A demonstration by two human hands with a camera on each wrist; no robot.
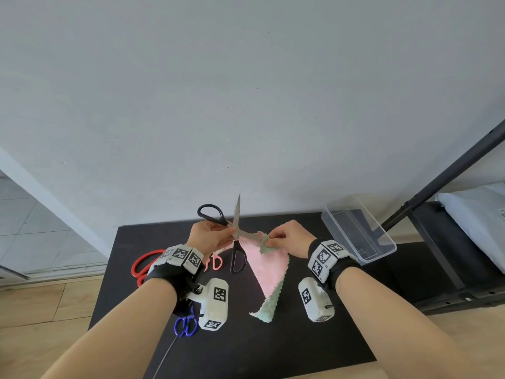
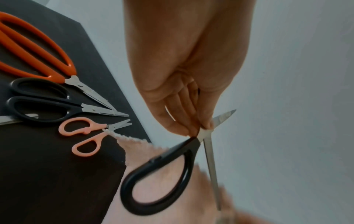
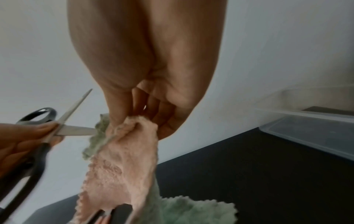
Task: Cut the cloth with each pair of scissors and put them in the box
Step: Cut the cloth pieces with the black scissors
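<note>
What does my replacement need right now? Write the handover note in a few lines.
Left hand: fingers pinch the open black scissors at the pivot, one blade against the cloth edge.
Right hand: pinches the cloth's raised corner; the rest hangs to the table.
Box: far right on the table, nothing in it.
Waiting on the table, left: red scissors, a second black pair, pink scissors, blue scissors.
Done: no pair boxed yet.
Left: finish this cut, box the pair, repeat with the others.
</note>
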